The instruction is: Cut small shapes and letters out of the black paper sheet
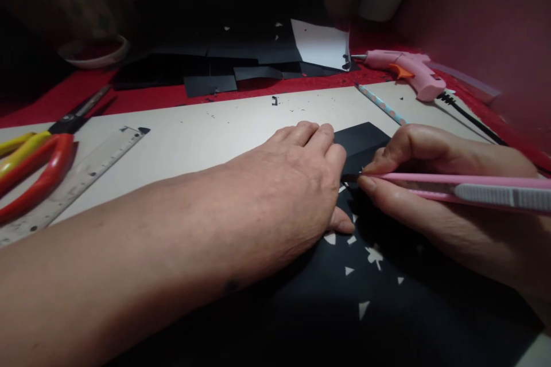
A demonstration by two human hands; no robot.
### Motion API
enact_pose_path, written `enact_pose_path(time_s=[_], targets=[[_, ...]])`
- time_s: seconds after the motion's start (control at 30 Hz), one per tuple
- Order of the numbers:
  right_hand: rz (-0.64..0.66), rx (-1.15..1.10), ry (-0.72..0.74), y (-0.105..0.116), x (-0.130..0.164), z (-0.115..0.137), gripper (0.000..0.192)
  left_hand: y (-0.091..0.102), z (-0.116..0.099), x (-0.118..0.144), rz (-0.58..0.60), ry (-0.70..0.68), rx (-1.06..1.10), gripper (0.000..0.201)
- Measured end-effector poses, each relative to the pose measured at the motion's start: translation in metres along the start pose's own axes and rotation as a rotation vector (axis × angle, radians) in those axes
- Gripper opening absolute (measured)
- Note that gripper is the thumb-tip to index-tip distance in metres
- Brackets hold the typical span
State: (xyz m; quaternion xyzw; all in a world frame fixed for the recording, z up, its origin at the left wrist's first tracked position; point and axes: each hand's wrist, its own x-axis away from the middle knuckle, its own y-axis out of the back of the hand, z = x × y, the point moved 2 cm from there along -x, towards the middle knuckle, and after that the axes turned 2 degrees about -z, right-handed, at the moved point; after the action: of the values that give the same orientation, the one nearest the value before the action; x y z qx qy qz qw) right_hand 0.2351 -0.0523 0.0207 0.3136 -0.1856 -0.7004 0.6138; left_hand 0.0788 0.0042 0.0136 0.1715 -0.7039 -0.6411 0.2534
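A sheet of black card (pixel 301 321) lies before me, with several pale cut-out shapes in its surface, triangles and a leaf-like figure among them. My left hand (pixel 305 178) rests flat on the card, its fingers stretched forward and its thumb out to the side, near the cut-outs. In my right hand (pixel 434 149) is a pink craft knife (pixel 434 189) with a grey slider, gripped close to its blade end. The dark blade tip meets the card right beside my left hand, next to a small pale opening. My left forearm hides part of the card.
To the left lie orange-and-yellow scissors (pixel 55 152) and a clear ruler (pixel 92 169) on the white board (pixel 193 132). Farther back are stacked black sheets (pixel 224 17), a white paper piece (pixel 322 46), a patterned pencil (pixel 381 104) and a pink glue gun (pixel 404 69) with a black cord.
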Motion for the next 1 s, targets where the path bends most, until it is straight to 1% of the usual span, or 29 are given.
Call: enact_pose_path(time_s=[0.07, 0.27, 0.4, 0.53, 0.67, 0.83, 0.9, 1.0], targets=[[-0.019, -0.015, 0.000, 0.000, 0.000, -0.001, 0.014, 0.000, -0.001, 0.000, 0.001, 0.014, 0.005, 0.083], [0.013, 0.061, 0.025, 0.002, 0.004, 0.000, 0.013, 0.002, -0.002, -0.001, 0.039, 0.039, 0.014, 0.087], [0.006, 0.066, 0.019, 0.000, 0.005, -0.004, 0.016, 0.001, -0.003, -0.002, 0.020, 0.024, -0.003, 0.088], [0.003, 0.056, 0.039, 0.000, 0.006, -0.006, 0.019, 0.000, -0.002, -0.005, 0.044, 0.051, 0.015, 0.091], [0.049, 0.061, 0.030, 0.005, 0.010, -0.006, 0.016, 0.001, -0.002, -0.005, 0.003, 0.043, 0.041, 0.085], [0.075, -0.021, -0.015, 0.004, 0.008, -0.010, 0.032, 0.000, -0.001, -0.002, 0.009, 0.038, 0.020, 0.088], [0.077, -0.038, -0.027, 0.002, 0.005, -0.011, 0.033, -0.001, -0.001, -0.002, 0.024, 0.035, 0.002, 0.088], [0.073, -0.043, -0.027, 0.002, 0.002, -0.010, 0.033, -0.001, -0.002, -0.002, 0.011, 0.032, -0.012, 0.088]])
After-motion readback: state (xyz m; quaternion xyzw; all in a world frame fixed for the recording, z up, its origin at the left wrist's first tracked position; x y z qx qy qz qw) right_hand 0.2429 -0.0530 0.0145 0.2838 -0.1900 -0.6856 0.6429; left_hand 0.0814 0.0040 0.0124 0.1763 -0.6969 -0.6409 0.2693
